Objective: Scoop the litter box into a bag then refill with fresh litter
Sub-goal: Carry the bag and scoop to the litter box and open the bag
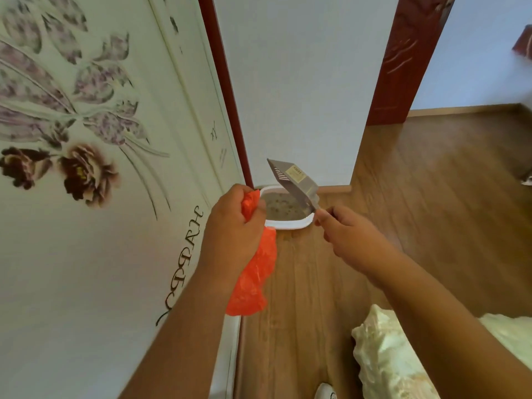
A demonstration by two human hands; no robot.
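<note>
above the litter box (290,224), right hand (349,236) grips scoop (293,182) pointing up-left; left hand (233,228) clutches bag (254,280).

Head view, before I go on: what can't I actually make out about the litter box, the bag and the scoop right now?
- Litter box: the left hand and the scoop cover part of it; clumps in the litter are too small to tell.
- Orange bag: bunched in the left hand, so its mouth is hidden.
- Scoop: its handle is hidden inside the right hand; the label is unreadable.
- Fresh litter: none in view.
</note>
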